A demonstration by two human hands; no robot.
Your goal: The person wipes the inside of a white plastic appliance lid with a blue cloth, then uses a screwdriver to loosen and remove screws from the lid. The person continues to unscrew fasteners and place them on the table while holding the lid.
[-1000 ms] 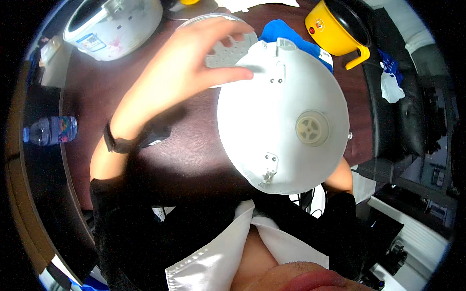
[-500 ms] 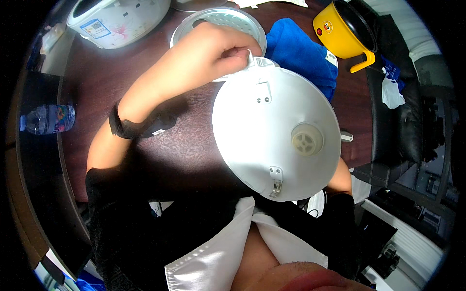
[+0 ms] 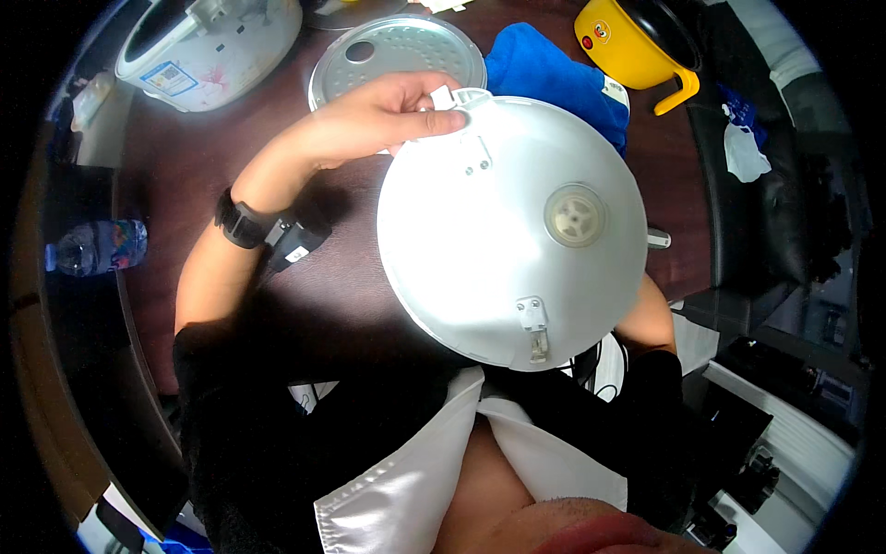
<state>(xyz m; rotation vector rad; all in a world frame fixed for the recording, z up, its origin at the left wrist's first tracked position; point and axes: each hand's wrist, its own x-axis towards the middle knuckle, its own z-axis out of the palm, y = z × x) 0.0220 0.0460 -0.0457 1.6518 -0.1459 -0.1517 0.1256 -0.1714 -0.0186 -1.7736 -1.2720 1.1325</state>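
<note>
One white lid (image 3: 503, 245), left fingers (image 3: 432, 124) pinching its upper rim, right fingers hidden, unclear

Left hand (image 3: 392, 113) grips the lid (image 3: 480, 258) by its far edge.
Beyond it, a plate (image 3: 415, 55) and blue cloth (image 3: 544, 83) lie on the bench (image 3: 360, 268).

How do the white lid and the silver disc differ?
The white lid is held at its edge by the left hand; the silver disc lies on the table. The white lid is mostly smooth, with a pale round insert; the silver disc is metallic and dimpled, with a dark hole. Both are round.
</note>
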